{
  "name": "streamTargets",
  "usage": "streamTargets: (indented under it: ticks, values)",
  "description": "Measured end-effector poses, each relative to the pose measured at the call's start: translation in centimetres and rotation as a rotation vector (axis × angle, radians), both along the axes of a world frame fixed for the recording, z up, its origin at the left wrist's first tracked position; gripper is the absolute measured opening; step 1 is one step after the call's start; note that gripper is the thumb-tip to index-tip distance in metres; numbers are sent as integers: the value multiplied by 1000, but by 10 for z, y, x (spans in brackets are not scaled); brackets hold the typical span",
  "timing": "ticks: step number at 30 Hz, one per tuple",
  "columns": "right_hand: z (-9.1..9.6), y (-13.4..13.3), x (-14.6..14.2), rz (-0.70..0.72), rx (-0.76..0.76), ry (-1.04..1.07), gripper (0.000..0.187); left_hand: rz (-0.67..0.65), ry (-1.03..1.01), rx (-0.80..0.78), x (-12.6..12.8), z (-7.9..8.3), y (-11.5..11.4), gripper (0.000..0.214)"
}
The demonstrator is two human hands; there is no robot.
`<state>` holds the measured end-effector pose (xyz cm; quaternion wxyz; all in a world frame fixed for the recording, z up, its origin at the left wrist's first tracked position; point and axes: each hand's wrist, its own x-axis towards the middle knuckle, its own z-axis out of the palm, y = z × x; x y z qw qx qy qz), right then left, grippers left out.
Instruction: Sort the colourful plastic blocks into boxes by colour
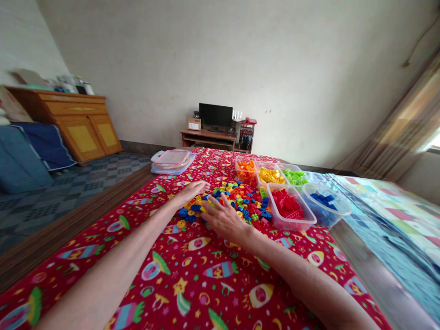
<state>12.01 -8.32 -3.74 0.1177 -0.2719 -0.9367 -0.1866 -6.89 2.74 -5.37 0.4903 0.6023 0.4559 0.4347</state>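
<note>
A pile of small mixed-colour plastic bricks (237, 201) lies on a red cloth with rocket prints (192, 275). My left hand (190, 190) lies flat on the cloth at the pile's left edge, fingers stretched out and together. My right hand (223, 219) rests open at the pile's near edge, fingers spread over the bricks. Neither hand holds anything. Clear tubs stand beyond the pile: orange bricks (246, 168), yellow bricks (271, 175), green bricks (295, 177), red bricks (288, 206) and blue bricks (325, 204).
Stacked clear lids (172, 160) lie at the cloth's far left. A patterned bedspread (388, 215) runs along the right. Behind stand a low desk with a monitor (216, 117), a wooden cabinet (80, 126) at left, and curtains (405, 133) at right.
</note>
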Motion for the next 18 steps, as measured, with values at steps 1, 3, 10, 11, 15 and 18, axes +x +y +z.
streamTargets:
  ticks: [1, 3, 10, 11, 15, 18]
  values:
    - [3, 5, 4, -57, -13, 14, 26, -28, 3, 0, 0, -1, 0, 38]
    - [9, 13, 11, -175, -63, 42, 23, -66, 1, -6, 1, -1, 1, 40]
    - [28, 27, 38, -459, -245, 107, 28, -60, -107, -104, 15, 5, -6, 36]
    - [30, 28, 42, -494, -244, 114, 28, -52, -129, -121, 19, 6, -8, 33]
    - [39, 28, 54, -596, -200, 133, 30, 8, -244, -176, 36, 14, -14, 22]
    - [45, 25, 51, -569, -181, 137, 29, 11, -348, -193, 46, 20, -19, 18]
